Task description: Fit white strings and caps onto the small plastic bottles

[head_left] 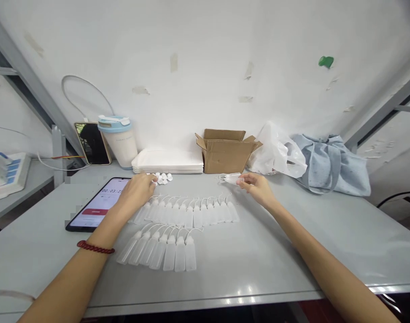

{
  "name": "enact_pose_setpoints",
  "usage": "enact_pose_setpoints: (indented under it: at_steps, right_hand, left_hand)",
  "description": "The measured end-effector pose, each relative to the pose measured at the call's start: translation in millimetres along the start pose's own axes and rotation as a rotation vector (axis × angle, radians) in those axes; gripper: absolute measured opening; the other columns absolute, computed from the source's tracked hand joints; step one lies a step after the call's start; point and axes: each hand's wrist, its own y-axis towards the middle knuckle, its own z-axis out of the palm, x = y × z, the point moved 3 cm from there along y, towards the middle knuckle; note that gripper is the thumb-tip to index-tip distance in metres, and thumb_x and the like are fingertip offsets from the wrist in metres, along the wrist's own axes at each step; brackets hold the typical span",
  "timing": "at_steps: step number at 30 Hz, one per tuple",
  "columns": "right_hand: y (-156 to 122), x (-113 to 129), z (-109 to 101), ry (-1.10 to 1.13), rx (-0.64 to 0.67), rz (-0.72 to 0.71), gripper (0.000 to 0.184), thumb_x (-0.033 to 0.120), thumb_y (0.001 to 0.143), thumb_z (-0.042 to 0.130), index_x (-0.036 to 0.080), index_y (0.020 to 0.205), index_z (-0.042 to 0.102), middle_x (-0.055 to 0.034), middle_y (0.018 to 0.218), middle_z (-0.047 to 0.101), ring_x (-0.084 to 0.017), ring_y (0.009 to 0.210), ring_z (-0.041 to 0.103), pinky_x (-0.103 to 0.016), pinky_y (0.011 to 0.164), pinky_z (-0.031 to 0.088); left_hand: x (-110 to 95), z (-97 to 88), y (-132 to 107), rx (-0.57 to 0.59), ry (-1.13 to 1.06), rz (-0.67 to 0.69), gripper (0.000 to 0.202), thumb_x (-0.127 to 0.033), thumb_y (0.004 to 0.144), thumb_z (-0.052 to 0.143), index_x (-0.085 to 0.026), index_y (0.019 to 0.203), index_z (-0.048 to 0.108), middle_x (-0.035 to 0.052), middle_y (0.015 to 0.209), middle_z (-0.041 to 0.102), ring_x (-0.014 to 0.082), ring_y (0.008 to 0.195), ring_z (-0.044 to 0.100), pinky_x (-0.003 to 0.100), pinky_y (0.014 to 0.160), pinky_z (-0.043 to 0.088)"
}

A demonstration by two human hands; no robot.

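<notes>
My left hand [138, 192] reaches over the phone's edge to a small pile of white caps [163, 178]. Its fingers are bent together at the pile's left side; what they pinch, if anything, is hidden. Farther right, my right hand [258, 189] pinches the end of a small translucent plastic bottle [232, 178], which lies near the table's back beside thin white strands [221, 179]. Between my arms, similar bottles, each with a white top and a thin curved strand, lie in two rows: a back row [188, 215] and a shorter front row [170, 255].
A phone with a running timer [96, 204] lies at left. Along the wall stand another phone [93, 143], a lidded cup [119, 143], stacked white trays [167, 161], an open cardboard box [227, 157], a plastic bag [275, 152] and a blue cloth bag [336, 166].
</notes>
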Motion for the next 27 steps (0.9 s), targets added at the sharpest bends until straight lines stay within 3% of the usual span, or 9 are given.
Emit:
enact_pose_setpoints:
  at_steps: [9,14,21,27]
  right_hand:
    - [1.2,-6.2,12.1,-0.239,0.059,-0.234,0.027,0.037,0.077,0.059,0.015,0.091,0.065,-0.0090,0.086,0.067,-0.020,0.074,0.059,-0.030,0.063,0.045]
    - [0.8,-6.5,13.5,-0.309,0.072,-0.289,0.028,0.039,0.082,0.055,0.015,0.094,0.065,-0.0099,0.094,0.067,-0.019,0.074,0.060,-0.030,0.066,0.045]
    - [1.1,-8.8,15.3,-0.354,0.027,-0.322,0.031,0.042,0.084,0.052,0.015,0.092,0.065,-0.0105,0.094,0.066,-0.017,0.067,0.058,-0.032,0.071,0.046]
    - [2.0,-1.9,7.2,-0.383,-0.018,-0.395,0.026,0.035,0.085,0.049,0.015,0.089,0.064,-0.0125,0.096,0.063,-0.017,0.065,0.056,-0.032,0.066,0.045]
  left_hand:
    - [-10.5,1.2,-3.0,0.035,-0.014,0.023,0.037,-0.023,0.081,0.038,-0.017,0.101,0.069,0.0117,0.097,0.070,0.0299,0.092,0.063,0.035,0.075,0.044]
    - [-11.9,1.3,-4.2,0.029,-0.033,0.036,0.034,-0.022,0.080,0.039,-0.018,0.096,0.069,0.0101,0.093,0.070,0.0273,0.089,0.063,0.032,0.073,0.043]
    - [-15.6,0.2,-5.6,0.028,-0.073,0.047,0.022,-0.023,0.077,0.044,-0.020,0.070,0.065,0.0069,0.067,0.067,0.0257,0.076,0.063,0.030,0.065,0.040]
    - [-15.5,-6.2,-4.4,0.053,-0.094,0.060,0.023,-0.026,0.079,0.044,-0.018,0.067,0.061,0.0089,0.071,0.067,0.0257,0.073,0.062,0.031,0.062,0.039]
